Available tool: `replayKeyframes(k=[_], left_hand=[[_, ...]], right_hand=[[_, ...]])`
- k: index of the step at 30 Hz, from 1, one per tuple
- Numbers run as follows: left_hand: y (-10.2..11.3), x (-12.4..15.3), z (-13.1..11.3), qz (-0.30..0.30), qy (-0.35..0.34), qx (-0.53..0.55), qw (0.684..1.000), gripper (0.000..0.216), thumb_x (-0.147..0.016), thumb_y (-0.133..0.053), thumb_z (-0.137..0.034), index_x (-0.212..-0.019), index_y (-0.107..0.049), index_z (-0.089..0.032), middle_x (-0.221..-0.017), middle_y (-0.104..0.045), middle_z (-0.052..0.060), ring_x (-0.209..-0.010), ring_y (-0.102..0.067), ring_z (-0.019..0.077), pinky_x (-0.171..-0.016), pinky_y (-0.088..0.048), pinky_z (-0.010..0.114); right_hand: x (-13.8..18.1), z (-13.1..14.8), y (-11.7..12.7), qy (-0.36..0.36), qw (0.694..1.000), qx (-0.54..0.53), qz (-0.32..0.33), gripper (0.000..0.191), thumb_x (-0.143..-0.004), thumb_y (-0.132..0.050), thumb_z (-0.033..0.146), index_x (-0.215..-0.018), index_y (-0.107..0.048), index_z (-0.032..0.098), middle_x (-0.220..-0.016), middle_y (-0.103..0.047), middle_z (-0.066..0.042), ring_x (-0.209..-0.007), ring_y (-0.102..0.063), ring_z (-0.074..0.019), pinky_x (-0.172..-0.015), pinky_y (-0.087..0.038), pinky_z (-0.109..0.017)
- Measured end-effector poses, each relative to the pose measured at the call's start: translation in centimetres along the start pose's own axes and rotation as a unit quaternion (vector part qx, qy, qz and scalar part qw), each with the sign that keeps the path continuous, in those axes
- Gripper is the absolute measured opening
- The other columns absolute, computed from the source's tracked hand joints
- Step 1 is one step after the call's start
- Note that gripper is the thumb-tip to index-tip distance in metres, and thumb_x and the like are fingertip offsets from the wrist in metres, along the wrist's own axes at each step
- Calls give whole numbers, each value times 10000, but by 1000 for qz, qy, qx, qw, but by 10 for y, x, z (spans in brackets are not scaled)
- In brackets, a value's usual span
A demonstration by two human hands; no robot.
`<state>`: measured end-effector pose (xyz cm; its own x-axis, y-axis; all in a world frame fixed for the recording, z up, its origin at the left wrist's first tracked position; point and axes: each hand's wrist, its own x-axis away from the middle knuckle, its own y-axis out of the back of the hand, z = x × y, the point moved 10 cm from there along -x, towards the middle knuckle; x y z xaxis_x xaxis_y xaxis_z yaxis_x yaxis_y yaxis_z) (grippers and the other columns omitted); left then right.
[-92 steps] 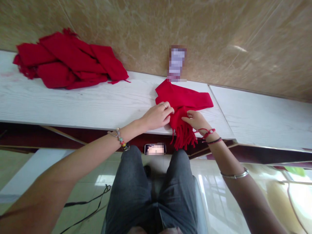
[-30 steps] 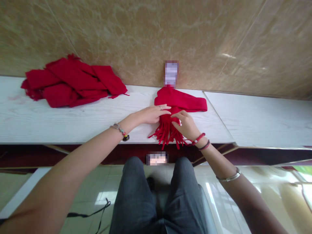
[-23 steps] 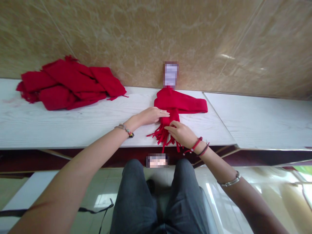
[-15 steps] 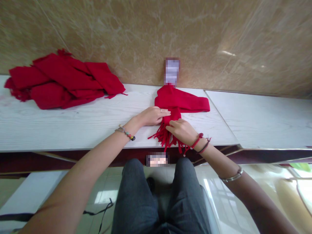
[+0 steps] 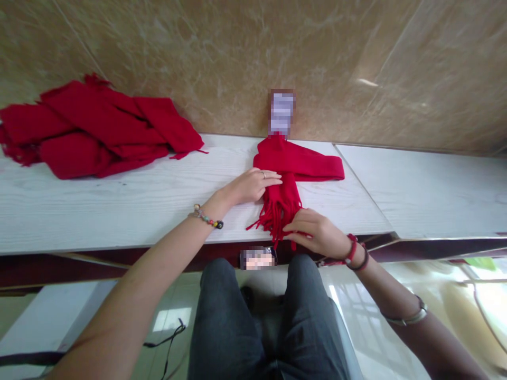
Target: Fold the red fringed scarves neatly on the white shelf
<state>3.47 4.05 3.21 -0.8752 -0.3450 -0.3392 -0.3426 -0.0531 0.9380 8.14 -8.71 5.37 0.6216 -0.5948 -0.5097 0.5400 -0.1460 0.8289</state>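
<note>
A red fringed scarf (image 5: 317,164) lies on the white wood-grain surface, with one length reaching right and its fringed end hanging toward me. My left hand (image 5: 253,186) rests on the scarf's left edge, above the fringe, with its fingers stretched out flat. Lower down, at the right side of the fringe (image 5: 277,216), is my right hand (image 5: 317,232). Its thumb and fingertips close on some red strands near the front edge. A blurred-out tag (image 5: 281,112) sits at the scarf's top end, against the wall.
To the left, a heap of red scarves (image 5: 106,132) lies against the brown marbled wall (image 5: 222,63). The white counter (image 5: 158,211) has a seam on its right. A blurred-out object (image 5: 258,258) is below the front edge, above my knees. A black cord (image 5: 170,338) is at lower left.
My right hand has moved down and right, from the scarf's body to its fringe, uncovering more strands. My left hand stays on the scarf. The view has shifted slightly.
</note>
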Motion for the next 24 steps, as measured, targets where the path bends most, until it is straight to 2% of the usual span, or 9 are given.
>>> replayKeyframes(k=[3, 5, 7, 9, 11, 13, 18, 22, 24], left_hand=[[11, 1, 5, -30, 39, 5, 999, 456, -860, -421, -92, -1261, -574, -243, -1420, -476, 50, -1338, -388, 211, -1079, -305, 437], [-1, 3, 14, 23, 81, 6, 996, 414, -910, -446, -213, -1311, -527, -280, -1501, -353, 50, -1405, -248, 269, -1095, -234, 521], [-21, 8, 24, 104, 120, 14, 987, 420, -937, -440, -329, -1354, -477, -301, -1545, -253, 55, -1424, -166, 309, -1088, -209, 566], [-34, 12, 30, 152, 136, 22, 979, 433, -956, -401, -368, -1384, -435, -313, -1560, -203, 51, -1428, -145, 312, -1093, -187, 571], [-37, 13, 32, 158, 135, 22, 978, 428, -973, -360, -355, -1397, -410, -335, -1565, -186, 37, -1430, -141, 302, -1100, -147, 577], [-37, 13, 32, 155, 137, 18, 978, 425, -978, -348, -347, -1399, -401, -351, -1566, -181, 29, -1429, -142, 305, -1098, -112, 594], [-34, 11, 26, 144, 142, 13, 979, 441, -965, -370, -414, -1400, -403, -355, -1557, -214, 42, -1414, -178, 339, -1089, -88, 614], [-28, 9, 15, 122, 147, -16, 981, 438, -948, -399, -437, -1373, -455, -343, -1540, -266, 61, -1365, -280, 358, -1078, -174, 571], [-25, 10, 5, 127, 146, -24, 981, 439, -941, -407, -448, -1363, -471, -342, -1528, -291, 71, -1326, -332, 367, -1055, -233, 552]], right_hand=[[-2, -44, 23, -149, 984, 24, -94, 178, -897, -517, 254, -944, -662, 161, -787, -633, -52, -744, -576, -155, -713, -490, -311], [-5, -61, 23, -211, 969, 56, -113, 229, -873, -543, 276, -1040, -647, 158, -882, -619, -85, -821, -575, -186, -750, -491, -350], [-15, -60, 6, -207, 973, 83, -58, 265, -851, -565, 281, -1078, -641, 168, -1022, -596, -119, -939, -553, -222, -811, -476, -395], [-24, -51, -19, -188, 975, 111, 30, 222, -847, -555, 254, -1029, -658, 179, -1090, -579, -123, -1011, -518, -250, -839, -456, -426], [-25, -45, -35, -184, 971, 126, 91, 184, -847, -536, 217, -967, -665, 166, -1068, -584, -120, -1009, -505, -254, -830, -455, -423], [-21, -40, -38, -176, 971, 117, 111, 168, -841, -522, 177, -925, -663, 144, -1019, -589, -122, -980, -510, -236, -833, -462, -401], [1, -35, -20, -130, 974, 33, 181, 153, -806, -542, 119, -788, -688, 159, -993, -607, -98, -914, -568, -183, -855, -485, -347], [23, -43, 2, -142, 939, -77, 303, 168, -831, -555, 216, -816, -723, 216, -951, -665, -48, -870, -624, -153, -844, -503, -316], [23, -55, 25, -165, 940, -103, 281, 198, -838, -556, 304, -911, -722, 226, -995, -681, -50, -930, -631, -167, -860, -505, -326]])
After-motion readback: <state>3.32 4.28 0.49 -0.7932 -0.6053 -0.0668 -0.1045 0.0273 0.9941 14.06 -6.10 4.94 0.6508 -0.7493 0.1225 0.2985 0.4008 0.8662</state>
